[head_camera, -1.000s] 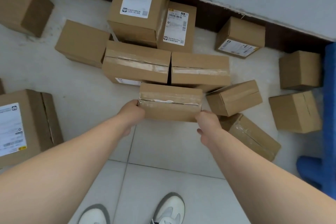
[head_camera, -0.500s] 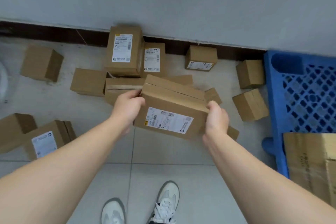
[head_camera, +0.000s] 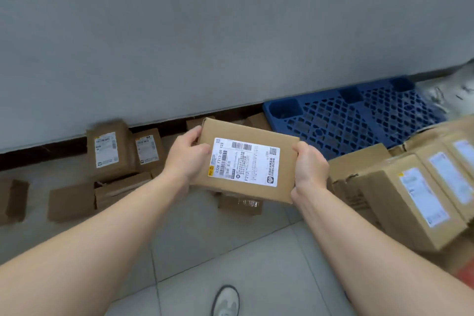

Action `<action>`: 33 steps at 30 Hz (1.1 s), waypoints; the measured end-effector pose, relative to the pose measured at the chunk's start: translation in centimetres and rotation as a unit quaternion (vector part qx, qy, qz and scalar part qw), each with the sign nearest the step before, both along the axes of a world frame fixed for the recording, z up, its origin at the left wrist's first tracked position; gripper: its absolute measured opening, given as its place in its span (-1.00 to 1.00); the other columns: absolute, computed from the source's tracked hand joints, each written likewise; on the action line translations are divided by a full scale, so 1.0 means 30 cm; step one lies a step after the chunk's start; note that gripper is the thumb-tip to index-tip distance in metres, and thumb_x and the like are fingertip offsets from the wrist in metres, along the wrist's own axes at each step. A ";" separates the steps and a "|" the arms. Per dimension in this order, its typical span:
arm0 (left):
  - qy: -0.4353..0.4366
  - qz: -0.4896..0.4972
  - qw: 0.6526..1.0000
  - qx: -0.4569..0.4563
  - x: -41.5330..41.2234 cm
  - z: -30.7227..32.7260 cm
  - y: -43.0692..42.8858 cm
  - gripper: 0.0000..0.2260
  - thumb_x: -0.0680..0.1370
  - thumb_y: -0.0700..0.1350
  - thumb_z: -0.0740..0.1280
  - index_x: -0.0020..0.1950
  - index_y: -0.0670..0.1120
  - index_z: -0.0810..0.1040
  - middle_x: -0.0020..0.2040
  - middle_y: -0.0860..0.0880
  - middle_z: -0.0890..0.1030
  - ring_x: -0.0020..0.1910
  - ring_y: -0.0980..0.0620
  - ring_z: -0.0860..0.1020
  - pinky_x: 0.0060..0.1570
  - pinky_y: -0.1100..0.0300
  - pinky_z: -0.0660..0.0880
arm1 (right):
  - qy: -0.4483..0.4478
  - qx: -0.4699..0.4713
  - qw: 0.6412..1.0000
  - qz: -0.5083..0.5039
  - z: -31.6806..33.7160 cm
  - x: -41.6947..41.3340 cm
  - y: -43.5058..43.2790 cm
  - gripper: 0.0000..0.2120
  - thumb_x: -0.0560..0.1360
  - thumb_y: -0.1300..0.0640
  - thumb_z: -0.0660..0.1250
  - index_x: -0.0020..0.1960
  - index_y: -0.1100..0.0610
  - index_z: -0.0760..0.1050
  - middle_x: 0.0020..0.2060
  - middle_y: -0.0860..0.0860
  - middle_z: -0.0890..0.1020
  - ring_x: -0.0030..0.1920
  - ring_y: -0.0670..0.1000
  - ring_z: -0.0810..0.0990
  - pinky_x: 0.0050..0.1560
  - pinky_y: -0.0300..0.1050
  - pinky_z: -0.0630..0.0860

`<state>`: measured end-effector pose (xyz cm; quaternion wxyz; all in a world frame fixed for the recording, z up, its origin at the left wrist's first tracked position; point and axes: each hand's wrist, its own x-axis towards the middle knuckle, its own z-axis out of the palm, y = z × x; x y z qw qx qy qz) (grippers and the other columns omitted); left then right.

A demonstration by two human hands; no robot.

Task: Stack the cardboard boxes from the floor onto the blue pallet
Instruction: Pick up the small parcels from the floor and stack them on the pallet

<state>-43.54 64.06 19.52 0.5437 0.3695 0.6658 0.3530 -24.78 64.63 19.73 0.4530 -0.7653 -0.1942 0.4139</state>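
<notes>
A flat cardboard box [head_camera: 284, 177] with a white shipping label facing me is held up in the air at mid frame. My left hand [head_camera: 186, 160] grips its left end and my right hand [head_camera: 309, 168] grips its right end. The blue pallet [head_camera: 359, 118] lies on the floor against the wall, to the right of the held box. Several labelled cardboard boxes [head_camera: 415, 192] are stacked on the pallet's near part at the right. More boxes [head_camera: 107, 154] lie on the floor at the left by the wall.
A grey wall with a dark skirting board [head_camera: 43, 151] runs behind the boxes. Small boxes [head_camera: 71, 200] lie scattered on the tiled floor at the left, and one [head_camera: 239, 204] sits under the held box. My shoe [head_camera: 225, 300] shows at the bottom.
Both hands lifted the box off the floor pile and turned its label up. The view swung right, bringing the pallet and its stacked boxes into sight.
</notes>
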 end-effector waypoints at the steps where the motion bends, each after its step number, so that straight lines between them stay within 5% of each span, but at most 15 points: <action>1: -0.003 -0.009 1.000 0.009 0.042 0.027 0.002 -0.52 0.28 -0.10 0.24 0.19 0.10 0.56 0.08 0.02 0.63 0.03 0.00 0.60 0.03 0.05 0.52 | 0.006 0.012 1.000 -0.006 0.034 0.038 -0.017 -0.83 0.40 0.05 0.26 -0.36 0.01 0.44 -0.30 0.00 0.57 -0.22 0.07 0.53 -0.15 -0.04 0.43; 4: -0.012 -0.038 0.999 0.019 0.178 0.096 0.008 -0.30 0.20 0.02 0.28 0.38 0.17 0.41 0.24 0.04 0.50 0.18 -0.01 0.53 0.17 -0.03 0.50 | 0.011 0.044 0.999 -0.028 0.125 0.162 -0.071 -0.95 0.32 0.05 0.25 -0.28 -0.02 0.49 -0.19 -0.05 0.57 -0.12 0.05 0.51 -0.07 -0.04 0.41; 6: -0.016 -0.057 0.998 0.030 0.283 0.162 -0.004 -0.32 0.34 -0.07 0.30 0.47 0.14 0.30 0.26 0.11 0.45 0.20 0.04 0.50 0.20 0.04 0.46 | 0.013 0.060 0.997 -0.047 0.176 0.259 -0.115 -0.90 0.31 0.06 0.25 -0.17 -0.02 0.46 -0.13 -0.06 0.55 -0.09 0.06 0.48 -0.05 -0.03 0.41; 9: -0.003 -0.094 0.994 0.054 0.448 0.211 -0.018 -0.41 0.47 -0.20 0.29 0.49 0.04 0.27 0.26 0.11 0.47 0.18 0.05 0.49 0.17 0.08 0.45 | -0.008 0.082 0.993 -0.081 0.251 0.412 -0.186 -0.86 0.42 0.17 0.23 -0.27 0.02 0.50 -0.30 -0.03 0.55 -0.19 -0.02 0.33 -0.13 -0.07 0.38; 10: 0.005 -0.108 0.992 0.063 0.506 0.220 -0.019 -0.45 0.47 -0.20 0.29 0.46 0.02 0.31 0.24 0.10 0.49 0.15 0.06 0.51 0.14 0.08 0.46 | -0.019 0.086 0.991 -0.102 0.275 0.462 -0.208 -0.82 0.46 0.19 0.23 -0.16 0.02 0.60 -0.22 -0.03 0.62 -0.14 0.13 0.52 -0.06 -0.05 0.45; 11: 0.013 -0.120 0.990 0.069 0.567 0.233 -0.023 -0.48 0.47 -0.20 0.29 0.42 0.01 0.35 0.21 0.09 0.52 0.12 0.06 0.52 0.08 0.11 0.46 | -0.029 0.087 0.988 -0.124 0.294 0.515 -0.230 -0.76 0.49 0.18 0.24 0.07 0.05 0.61 0.00 0.00 0.65 0.20 0.16 0.50 0.10 0.00 0.50; 12: 0.016 -0.134 0.988 0.074 0.630 0.243 -0.026 -0.52 0.46 -0.20 0.30 0.38 0.00 0.38 0.18 0.08 0.54 0.09 0.07 0.52 0.02 0.13 0.45 | -0.038 0.086 0.986 -0.141 0.306 0.570 -0.253 -0.67 0.50 0.16 0.25 0.23 0.04 0.56 0.06 -0.07 0.62 0.07 0.05 0.54 0.12 -0.08 0.46; 14: 0.020 -0.162 0.983 0.085 0.761 0.265 -0.040 -0.57 0.46 -0.20 0.29 0.34 -0.01 0.43 0.14 0.06 0.55 0.01 0.10 0.53 -0.11 0.17 0.44 | -0.050 0.093 0.980 -0.168 0.326 0.687 -0.294 -0.59 0.50 0.15 0.26 0.34 0.01 0.49 0.10 -0.16 0.54 0.11 -0.06 0.49 0.15 -0.14 0.40; 18: 0.030 -0.209 0.974 0.081 1.028 0.284 -0.090 -0.56 0.45 -0.16 0.31 0.33 0.01 0.41 0.21 0.01 0.46 -0.10 0.19 0.45 -0.30 0.26 0.33 | -0.042 0.093 0.972 -0.210 0.357 0.926 -0.403 -0.85 0.52 0.18 0.25 -0.05 -0.06 0.52 -0.20 -0.16 0.56 -0.19 -0.11 0.51 -0.17 -0.21 0.46; 20: 0.038 -0.227 0.970 0.073 1.159 0.281 -0.125 -0.57 0.44 -0.15 0.31 0.31 -0.02 0.40 0.21 -0.02 0.45 -0.10 0.17 0.45 -0.33 0.25 0.31 | -0.048 0.086 0.965 -0.241 0.354 1.045 -0.462 -0.83 0.51 0.14 0.27 0.08 0.03 0.54 -0.19 -0.15 0.53 -0.22 -0.16 0.46 -0.30 -0.26 0.35; 24: 0.044 -0.268 0.961 0.055 1.400 0.266 -0.188 -0.65 0.44 -0.16 0.30 0.23 -0.02 0.40 0.14 0.00 0.49 -0.07 0.10 0.48 -0.32 0.23 0.33 | -0.060 0.063 0.949 -0.304 0.321 1.256 -0.564 -0.79 0.45 0.07 0.32 0.07 0.06 0.52 -0.11 -0.07 0.57 -0.02 0.02 0.57 -0.06 -0.12 0.48; 28: 0.039 -0.308 0.950 0.043 1.611 0.242 -0.233 -0.59 0.47 -0.19 0.30 0.32 -0.04 0.41 0.18 0.00 0.50 -0.16 0.15 0.48 -0.30 0.23 0.36 | -0.049 0.048 0.942 -0.330 0.299 1.420 -0.650 -0.92 0.42 0.09 0.31 -0.11 0.07 0.52 -0.09 0.09 0.66 -0.12 0.11 0.61 -0.04 0.05 0.58; 33: 0.066 -0.353 0.932 0.049 1.804 0.210 -0.267 -0.53 0.46 -0.21 0.30 0.37 -0.01 0.40 0.17 0.01 0.47 -0.04 0.01 0.49 -0.10 0.16 0.42 | -0.019 0.048 0.934 -0.354 0.262 1.581 -0.718 -0.92 0.50 0.18 0.28 -0.03 0.15 0.49 -0.35 -0.02 0.55 -0.39 -0.01 0.50 -0.51 -0.32 0.42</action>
